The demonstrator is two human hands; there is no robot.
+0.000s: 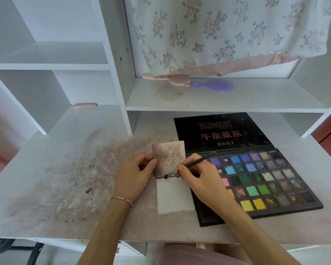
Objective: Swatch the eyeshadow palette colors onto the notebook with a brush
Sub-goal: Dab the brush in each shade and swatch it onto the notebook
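Note:
A small notebook (pixel 175 197) lies open on the desk, its stained upper page (pixel 170 157) flipped up. My left hand (pixel 136 175) pinches the left edge of that raised page. My right hand (pixel 197 178) grips a thin dark brush (pixel 197 162), whose tip touches the top left of the blank lower page near the fold. The eyeshadow palette (pixel 266 180) lies open to the right of the notebook, with many coloured pans and a black lid laid flat behind it.
Powder smudges cover the desk (pixel 84 178) to the left of the notebook. On the shelf behind lie a pink brush (pixel 168 78) and a purple hairbrush (pixel 216 85), under a hanging floral cloth (pixel 227 31). A pink item (pixel 84 106) sits at the left shelf base.

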